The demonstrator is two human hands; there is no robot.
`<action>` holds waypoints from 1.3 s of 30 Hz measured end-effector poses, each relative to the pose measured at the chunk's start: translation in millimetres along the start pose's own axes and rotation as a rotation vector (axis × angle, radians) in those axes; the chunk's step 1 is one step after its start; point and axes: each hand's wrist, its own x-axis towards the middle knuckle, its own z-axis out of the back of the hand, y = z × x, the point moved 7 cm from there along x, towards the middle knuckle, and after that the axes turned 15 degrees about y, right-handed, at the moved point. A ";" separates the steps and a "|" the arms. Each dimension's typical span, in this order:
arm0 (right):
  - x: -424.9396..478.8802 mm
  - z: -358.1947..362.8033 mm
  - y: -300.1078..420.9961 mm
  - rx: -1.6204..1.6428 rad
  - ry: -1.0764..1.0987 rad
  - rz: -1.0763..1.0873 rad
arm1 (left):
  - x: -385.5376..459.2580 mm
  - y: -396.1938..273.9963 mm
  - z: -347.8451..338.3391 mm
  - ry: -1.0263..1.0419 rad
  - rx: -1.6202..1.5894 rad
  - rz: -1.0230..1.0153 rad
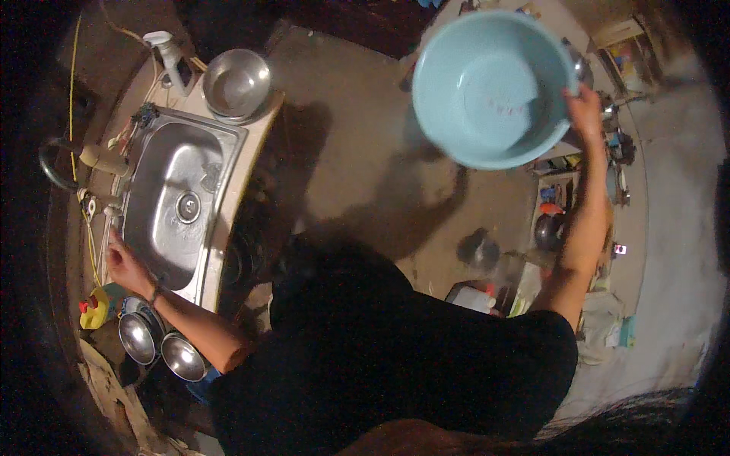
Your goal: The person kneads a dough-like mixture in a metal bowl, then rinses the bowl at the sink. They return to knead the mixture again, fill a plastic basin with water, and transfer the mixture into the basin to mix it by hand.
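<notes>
My right hand (pixel 585 114) grips the rim of a large light-blue plastic basin (pixel 473 131), which is tilted so that its inside faces me. Nothing shows in the basin apart from reddish marks on its bottom. On the other side, my left hand (pixel 128 267) is over the near left edge of a stainless steel sink (pixel 171 239). Its fingertips are close to a small pale knob (pixel 112 211) below the faucet (pixel 60 171); whether they touch it is unclear. The sink holds no dishes, and its drain strainer (pixel 188 206) is visible.
Stacked metal bowls (pixel 235 82) stand on the counter beyond the sink. Nearer are a yellow bottle (pixel 96 308) with a red cap and two shiny metal bowls (pixel 182 357). A cluttered counter (pixel 630 228) runs along the right. A dark object (pixel 479 248) lies on the floor.
</notes>
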 end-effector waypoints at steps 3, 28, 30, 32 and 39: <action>-6.9 49.9 -130.0 0.353 -0.110 -0.219 | -54.5 -64.0 -28.7 0.116 0.003 -0.154; -176.8 -33.7 -472.1 0.803 -0.500 -0.787 | -180.7 -398.5 -462.1 0.886 -0.535 -0.337; -210.9 -111.4 -519.4 0.506 -0.285 -0.853 | -195.3 -435.1 -493.7 0.936 -0.515 -0.453; -208.4 -162.1 -519.4 -0.622 0.107 -1.047 | -215.4 -476.1 -524.7 0.989 -0.640 -0.419; -238.3 -159.1 -545.5 -0.649 0.520 -1.074 | -218.7 -531.9 -682.8 1.405 -0.868 -0.361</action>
